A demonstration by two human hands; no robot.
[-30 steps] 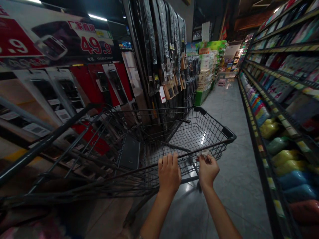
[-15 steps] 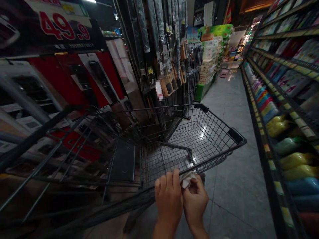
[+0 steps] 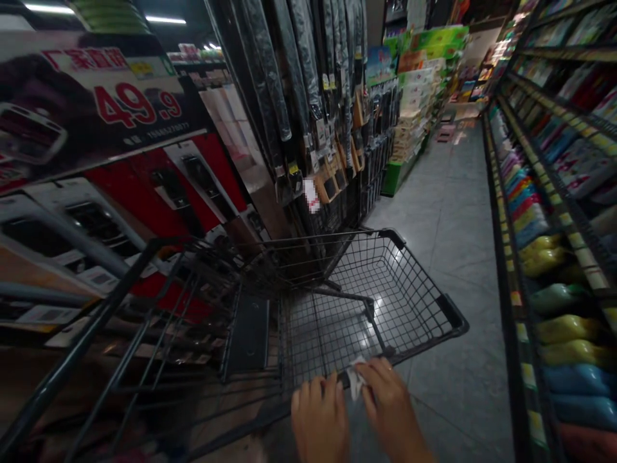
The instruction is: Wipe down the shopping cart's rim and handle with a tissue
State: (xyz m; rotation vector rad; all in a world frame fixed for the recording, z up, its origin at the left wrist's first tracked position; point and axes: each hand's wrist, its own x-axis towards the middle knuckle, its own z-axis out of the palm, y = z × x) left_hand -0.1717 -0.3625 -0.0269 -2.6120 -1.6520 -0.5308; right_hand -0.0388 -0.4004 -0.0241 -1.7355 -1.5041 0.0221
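A black wire shopping cart [image 3: 400, 283] stands in front of me, its basket showing only bare mesh. My left hand [image 3: 321, 418] is curled over the cart's near side rail, fingers wrapped round it. Just to its right, my right hand [image 3: 390, 405] pinches a crumpled white tissue [image 3: 355, 379] against the same rail. The tissue lies between the two hands. A dark flat panel [image 3: 249, 334] is fixed in the cart's left part.
Packaged goods hang on a red display [image 3: 159, 193] at the left, under a price sign [image 3: 130, 103]. Long wrapped items [image 3: 299, 77] hang beyond it. Shelves of folded textiles [image 3: 573, 328] line the right side of the tiled aisle [image 3: 453, 193].
My right hand has moved slightly right and turned, its fingers now over the rail with the tissue. My left hand is a little lower. The view has shifted, and more of the sign shows.
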